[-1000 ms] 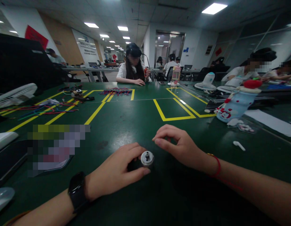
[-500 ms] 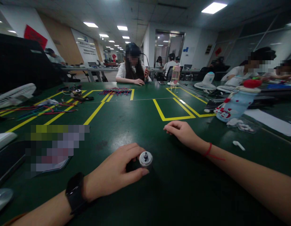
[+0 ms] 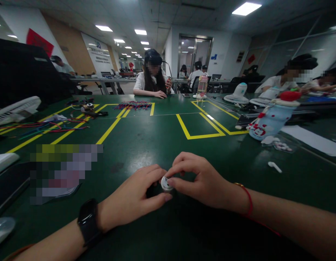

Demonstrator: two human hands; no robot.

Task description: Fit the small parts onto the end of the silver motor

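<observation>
Across a long open workroom with ceiling lights and glass doors at the far end, other people sit at distant desks, one person facing this way from the far edge of the dark green surface. Yellow tape lines mark bays on it; a white fan grille and loose coloured wires lie to the left, a pale blue bottle and a sheet of paper to the right, and a small white clip nearer in. Close to the near edge sits a small silver motor, shaft end up, resting on the surface. The left hand has its grip closed round the motor's dark body, steadying it, while the right hand pinches narrowly at the motor's top; whether anything lies between those fingertips cannot be told. This looks like fitting or working something at the shaft, which would call for a steady hold below and fine, centred finger pressure above.
</observation>
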